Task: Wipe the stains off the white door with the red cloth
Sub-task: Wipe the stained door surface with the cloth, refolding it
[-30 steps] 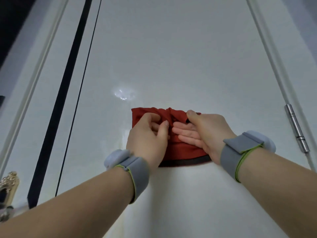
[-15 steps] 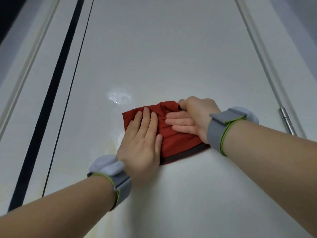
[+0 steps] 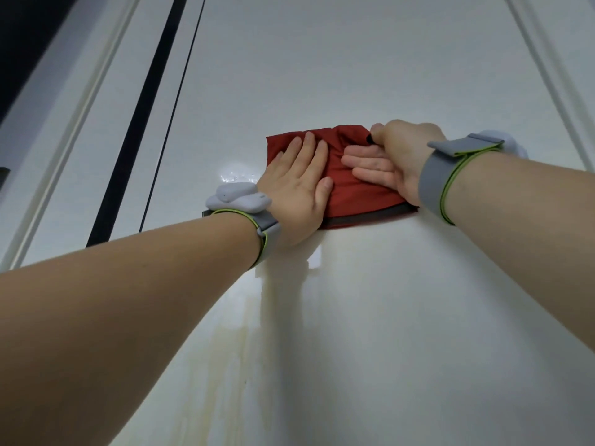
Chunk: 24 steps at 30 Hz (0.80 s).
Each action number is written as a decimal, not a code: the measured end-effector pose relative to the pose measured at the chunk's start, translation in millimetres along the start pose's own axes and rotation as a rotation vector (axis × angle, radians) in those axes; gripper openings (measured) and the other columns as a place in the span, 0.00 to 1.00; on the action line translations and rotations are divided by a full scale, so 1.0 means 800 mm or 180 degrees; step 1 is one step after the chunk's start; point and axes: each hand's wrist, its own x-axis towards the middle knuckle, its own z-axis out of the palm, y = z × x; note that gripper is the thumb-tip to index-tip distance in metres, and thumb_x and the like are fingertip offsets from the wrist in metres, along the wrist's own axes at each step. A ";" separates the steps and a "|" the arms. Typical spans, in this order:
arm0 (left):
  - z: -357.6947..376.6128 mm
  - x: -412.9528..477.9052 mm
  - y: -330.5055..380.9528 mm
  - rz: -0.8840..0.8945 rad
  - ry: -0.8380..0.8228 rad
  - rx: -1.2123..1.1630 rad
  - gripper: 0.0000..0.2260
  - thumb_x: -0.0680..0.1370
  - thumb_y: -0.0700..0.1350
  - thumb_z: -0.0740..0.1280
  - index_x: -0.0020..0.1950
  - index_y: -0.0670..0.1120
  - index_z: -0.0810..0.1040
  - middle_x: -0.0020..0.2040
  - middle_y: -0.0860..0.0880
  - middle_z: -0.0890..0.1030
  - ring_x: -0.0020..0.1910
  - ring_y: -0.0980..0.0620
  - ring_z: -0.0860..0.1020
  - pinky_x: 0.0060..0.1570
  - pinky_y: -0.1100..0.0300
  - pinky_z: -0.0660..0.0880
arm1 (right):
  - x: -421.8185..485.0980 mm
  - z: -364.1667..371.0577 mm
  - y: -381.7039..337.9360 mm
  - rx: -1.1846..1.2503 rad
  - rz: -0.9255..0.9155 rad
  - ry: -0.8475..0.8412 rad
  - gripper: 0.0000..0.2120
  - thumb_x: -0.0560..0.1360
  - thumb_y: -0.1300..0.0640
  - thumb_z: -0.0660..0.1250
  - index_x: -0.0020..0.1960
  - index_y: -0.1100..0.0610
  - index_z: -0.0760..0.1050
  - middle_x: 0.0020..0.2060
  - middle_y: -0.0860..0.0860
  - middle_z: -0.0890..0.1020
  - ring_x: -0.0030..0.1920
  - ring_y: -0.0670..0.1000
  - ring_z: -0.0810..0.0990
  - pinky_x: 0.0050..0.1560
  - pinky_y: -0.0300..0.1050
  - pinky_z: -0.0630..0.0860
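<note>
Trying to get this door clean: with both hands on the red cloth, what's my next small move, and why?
Probably slide the red cloth down and slightly left. Yellowish streaks run down the white door below it, and the left hand and right hand hold it against the door.

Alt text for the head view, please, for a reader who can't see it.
Two bare hands hold a folded red cloth against a glossy white door: the left hand presses flat on it, the right hand lays its fingers across it with the thumb hooked on the bunched top edge. Yellowish drip stains streak the door below.
</note>
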 end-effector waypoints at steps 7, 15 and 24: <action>0.005 -0.020 0.005 -0.0036 0.0115 -0.0015 0.35 0.79 0.59 0.40 0.83 0.44 0.59 0.83 0.42 0.59 0.83 0.42 0.57 0.80 0.47 0.53 | -0.011 -0.005 0.015 0.0015 -0.0045 -0.0116 0.04 0.85 0.59 0.59 0.55 0.61 0.70 0.39 0.56 0.86 0.39 0.50 0.88 0.38 0.43 0.85; 0.005 -0.039 0.010 -0.0119 0.0074 -0.0019 0.36 0.79 0.59 0.39 0.83 0.44 0.58 0.84 0.43 0.57 0.83 0.43 0.55 0.81 0.49 0.51 | -0.021 -0.006 0.026 0.0027 -0.0001 -0.0169 0.06 0.85 0.59 0.59 0.59 0.60 0.70 0.39 0.56 0.86 0.39 0.50 0.88 0.39 0.43 0.85; 0.003 -0.060 0.011 -0.0077 -0.0060 0.0026 0.35 0.80 0.59 0.38 0.84 0.45 0.54 0.84 0.44 0.54 0.84 0.44 0.52 0.81 0.49 0.49 | -0.037 -0.012 0.041 0.0114 0.0012 -0.0226 0.04 0.84 0.58 0.60 0.54 0.59 0.70 0.39 0.57 0.86 0.40 0.51 0.88 0.40 0.44 0.85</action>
